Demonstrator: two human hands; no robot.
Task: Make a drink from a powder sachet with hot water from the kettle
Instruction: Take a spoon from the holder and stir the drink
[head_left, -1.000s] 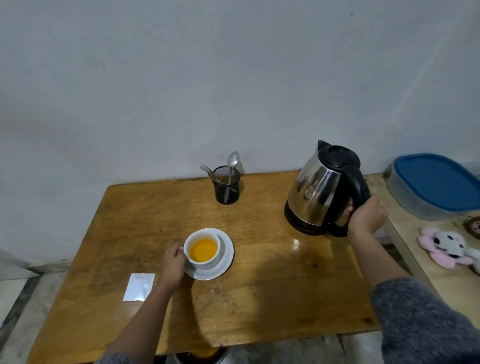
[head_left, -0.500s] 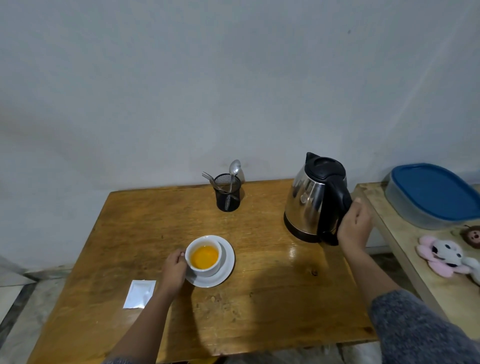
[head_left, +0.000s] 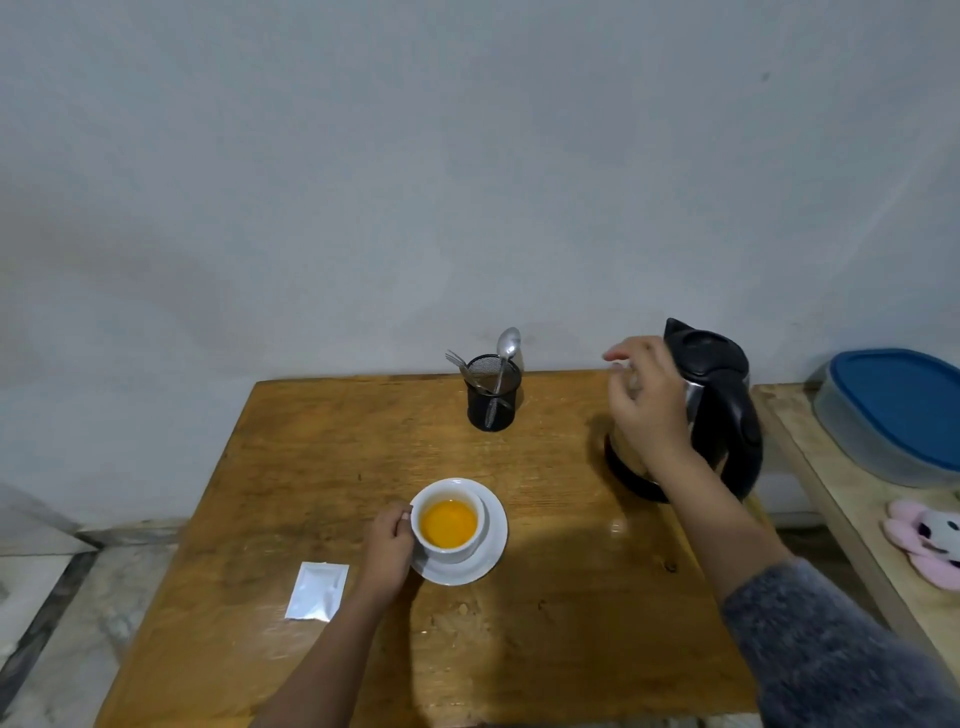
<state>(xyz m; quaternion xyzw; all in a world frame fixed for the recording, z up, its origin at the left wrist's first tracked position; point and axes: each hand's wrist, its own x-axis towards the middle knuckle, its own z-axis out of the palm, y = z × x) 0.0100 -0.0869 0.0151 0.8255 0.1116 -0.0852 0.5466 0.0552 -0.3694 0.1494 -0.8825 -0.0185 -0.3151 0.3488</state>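
Note:
A white cup (head_left: 451, 506) full of orange drink stands on a white saucer (head_left: 488, 558) near the middle of the wooden table (head_left: 291, 457). My left hand (head_left: 387, 551) holds the cup by its left side. The steel and black kettle (head_left: 719, 410) stands upright at the table's right. My right hand (head_left: 647, 400) hovers in front of the kettle's left side, fingers spread, holding nothing. A white sachet (head_left: 317, 591) lies flat to the left of my left hand. A black mesh holder (head_left: 492, 397) at the back holds a spoon (head_left: 506, 353) and a fork.
A second, paler table (head_left: 841, 499) stands to the right with a blue-lidded container (head_left: 898, 410) and a pink plush toy (head_left: 924, 540). A grey wall runs behind both tables. Floor tiles show at the lower left.
The kettle went down onto the table and my right hand let go of its handle, moving left across its front. My left hand stayed on the cup.

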